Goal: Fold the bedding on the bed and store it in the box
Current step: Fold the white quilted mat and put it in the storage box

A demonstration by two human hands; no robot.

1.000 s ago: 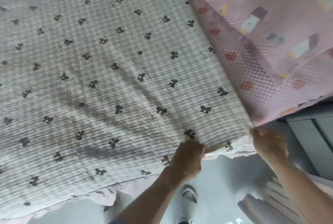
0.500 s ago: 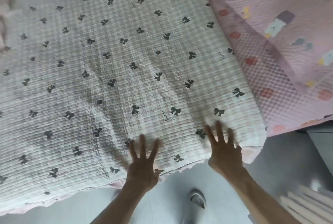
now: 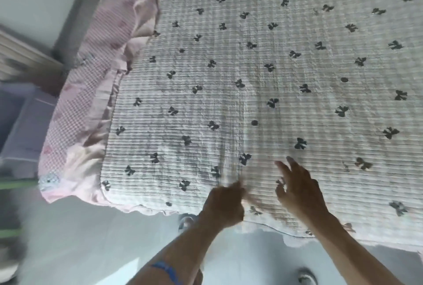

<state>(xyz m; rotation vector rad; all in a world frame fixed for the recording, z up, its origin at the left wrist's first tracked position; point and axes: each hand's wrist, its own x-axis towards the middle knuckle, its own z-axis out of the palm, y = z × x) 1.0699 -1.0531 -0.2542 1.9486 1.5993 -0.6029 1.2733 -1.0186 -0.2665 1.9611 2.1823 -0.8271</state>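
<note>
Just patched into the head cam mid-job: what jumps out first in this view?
A white quilt with dark bows fills most of the frame, spread flat across the bed. Both hands sit over its near edge at bottom centre: the left hand blurred, the right hand with fingers spread. A pink ruffled sheet shows along the quilt's left side.

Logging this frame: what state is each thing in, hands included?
White bow-print quilt: spread flat on the bed, near edge hanging over the side.
Pink bed cover: under the quilt, ruffled edge showing along the left.
Left hand: blurred over the quilt's near edge; grip cannot be told.
Right hand: fingers spread, over the quilt, holding nothing.
</note>
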